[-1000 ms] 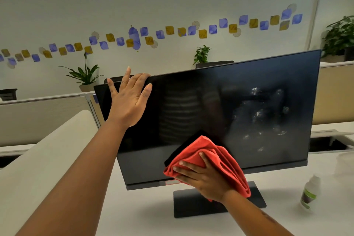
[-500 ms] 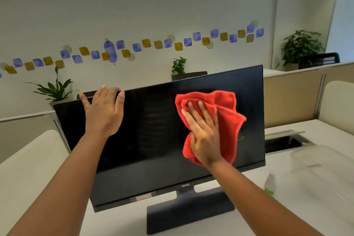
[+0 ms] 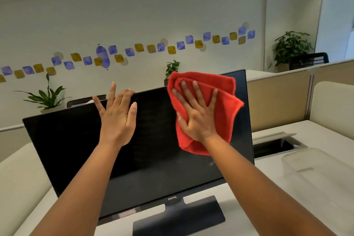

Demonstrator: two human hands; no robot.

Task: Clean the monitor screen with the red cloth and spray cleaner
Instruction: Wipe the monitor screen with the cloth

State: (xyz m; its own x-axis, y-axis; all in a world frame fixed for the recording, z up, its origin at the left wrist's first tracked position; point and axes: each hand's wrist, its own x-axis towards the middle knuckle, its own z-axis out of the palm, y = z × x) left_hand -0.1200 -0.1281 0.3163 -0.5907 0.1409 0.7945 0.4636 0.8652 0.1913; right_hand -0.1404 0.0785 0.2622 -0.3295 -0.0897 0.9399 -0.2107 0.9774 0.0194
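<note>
I see the monitor (image 3: 145,151) standing on the white desk (image 3: 268,193), its dark screen facing me. The red cloth (image 3: 220,101) has climbed from the screen's lower middle to the upper right corner, now overlapping the top edge, so I judge the wipe well along. My right hand (image 3: 197,113) presses it flat, fingers spread. My left hand (image 3: 117,119), fingers straight, has slid rightward along the top edge, steadying the monitor. A clear tub (image 3: 321,170) sits right.
</note>
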